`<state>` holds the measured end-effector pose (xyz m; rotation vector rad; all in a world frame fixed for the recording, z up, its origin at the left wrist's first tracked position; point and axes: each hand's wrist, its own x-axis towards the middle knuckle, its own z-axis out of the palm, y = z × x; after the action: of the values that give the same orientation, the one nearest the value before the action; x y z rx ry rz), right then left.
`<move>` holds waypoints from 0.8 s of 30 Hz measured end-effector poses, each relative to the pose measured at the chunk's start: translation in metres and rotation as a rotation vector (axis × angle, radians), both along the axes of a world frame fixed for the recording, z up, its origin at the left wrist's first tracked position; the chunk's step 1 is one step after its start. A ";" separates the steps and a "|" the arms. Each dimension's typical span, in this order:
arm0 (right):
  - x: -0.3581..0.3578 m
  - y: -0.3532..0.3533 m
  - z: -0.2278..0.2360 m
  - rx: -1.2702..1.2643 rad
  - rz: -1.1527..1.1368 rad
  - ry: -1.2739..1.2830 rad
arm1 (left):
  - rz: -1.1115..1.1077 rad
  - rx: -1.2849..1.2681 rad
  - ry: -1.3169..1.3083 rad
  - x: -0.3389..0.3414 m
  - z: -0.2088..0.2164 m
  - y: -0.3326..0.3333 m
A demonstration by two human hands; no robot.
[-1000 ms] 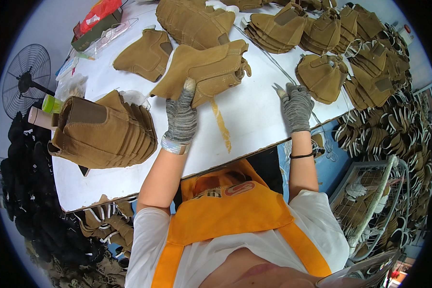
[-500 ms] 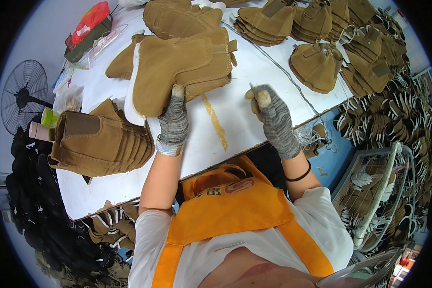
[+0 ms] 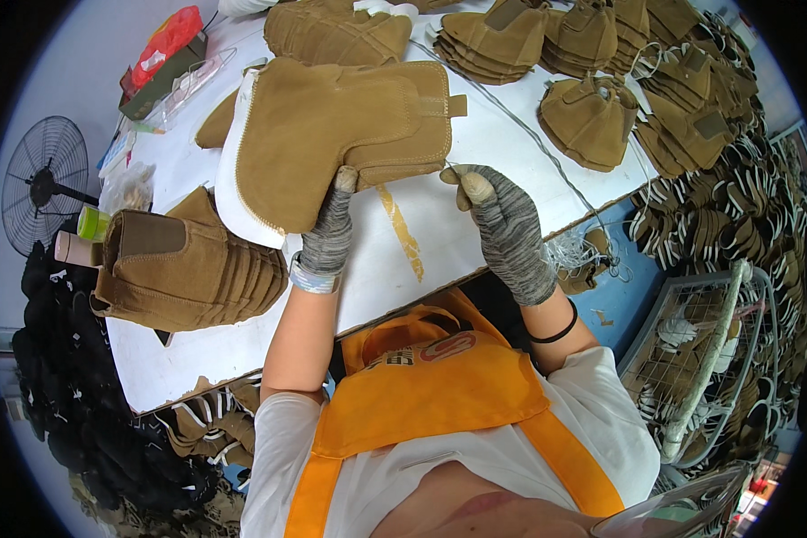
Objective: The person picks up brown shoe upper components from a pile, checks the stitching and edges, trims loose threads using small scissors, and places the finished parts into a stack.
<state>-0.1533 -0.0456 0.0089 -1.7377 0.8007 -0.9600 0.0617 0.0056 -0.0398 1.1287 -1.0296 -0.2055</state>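
Observation:
A brown suede boot upper (image 3: 323,134) with a white edge along its left side is held over the table. My left hand (image 3: 332,215), in a grey knit glove with bare thumb tip, is closed on its lower edge; the other fingers are hidden behind it. My right hand (image 3: 507,220), gloved alike, is pinched near the upper's lower right corner. A thin dark tip shows at its fingertips, most likely of a slim pointed tool; the rest is hidden. Behind the held upper lies another brown piece (image 3: 213,125).
Stacked brown uppers (image 3: 193,269) stand at the left of the white table (image 3: 215,359); more piles (image 3: 493,45) line the far right. A cord (image 3: 529,134) crosses the table. A fan (image 3: 45,175) stands left, a wire basket (image 3: 690,359) right.
The boot upper has turned so its flat side faces up more squarely, and it has shifted a little right. My right hand has moved left to its lower right corner.

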 end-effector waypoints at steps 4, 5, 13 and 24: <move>-0.002 -0.002 -0.003 -0.111 -0.075 0.053 | 0.026 0.012 -0.060 0.000 0.001 0.002; -0.004 -0.003 -0.002 -0.150 -0.092 0.084 | 0.034 0.014 -0.088 0.001 0.002 0.003; -0.011 -0.005 0.009 -0.274 -0.052 0.231 | 0.014 0.015 -0.071 -0.002 0.003 0.003; -0.011 -0.003 0.010 -0.141 -0.069 0.203 | 0.058 0.004 -0.083 -0.001 0.003 0.002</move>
<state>-0.1641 -0.0482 0.0194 -1.9639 0.9471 -0.9141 0.0610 0.0074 -0.0371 1.1767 -1.0683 -0.1152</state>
